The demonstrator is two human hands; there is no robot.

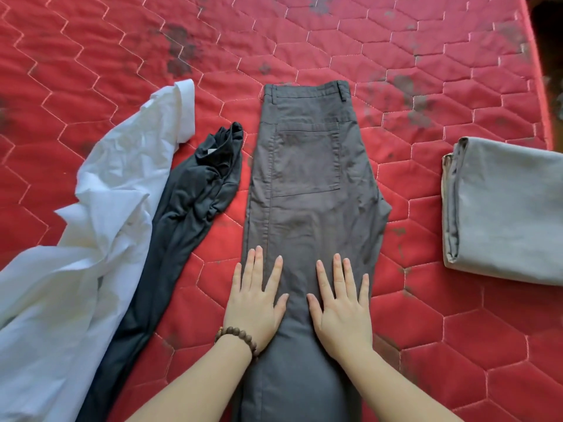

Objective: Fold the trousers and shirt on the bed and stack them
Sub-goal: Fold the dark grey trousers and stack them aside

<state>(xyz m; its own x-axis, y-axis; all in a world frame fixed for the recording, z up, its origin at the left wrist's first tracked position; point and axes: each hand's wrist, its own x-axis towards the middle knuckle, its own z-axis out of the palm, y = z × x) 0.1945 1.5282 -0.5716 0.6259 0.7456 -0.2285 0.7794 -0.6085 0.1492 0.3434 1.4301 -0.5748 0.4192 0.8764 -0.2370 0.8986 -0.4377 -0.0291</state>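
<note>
Because the trousers (307, 190) lie lengthwise mid-bed (122, 56), legs doubled together, I press my left hand (256, 303) and right hand (342, 306) flat, fingers spread, grasping nothing, smoothing creases; the white shirt (91, 208) waits crumpled left.

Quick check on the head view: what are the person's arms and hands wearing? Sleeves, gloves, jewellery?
Both forearms are bare as far as the frame shows, with no sleeves in view. The left hand and right hand have no gloves and no visible rings. The only item worn is a bracelet of round dark brown beads on the left wrist.
</note>
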